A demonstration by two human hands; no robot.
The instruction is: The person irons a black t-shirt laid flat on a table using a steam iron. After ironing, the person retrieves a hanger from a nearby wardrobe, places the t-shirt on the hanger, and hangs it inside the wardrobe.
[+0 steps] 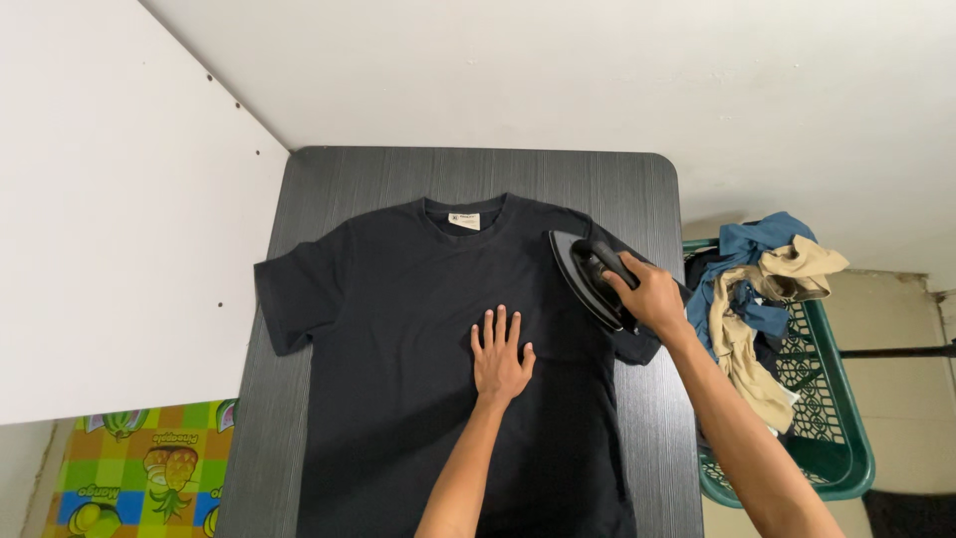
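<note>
A black t-shirt point(398, 329) lies spread flat, collar away from me, on a dark grey table point(498, 169). My left hand point(500, 354) rests palm down, fingers apart, on the middle of the shirt's chest. My right hand point(652, 296) grips the handle of a black clothes iron point(586, 271). The iron is tilted up on its side over the shirt's right shoulder and sleeve, its soleplate facing left.
A green laundry basket point(836, 448) stands to the right of the table, with blue and beige clothes point(762, 289) piled over its rim. White walls close the back and left. A colourful fruit-patterned mat point(139, 478) lies at the lower left.
</note>
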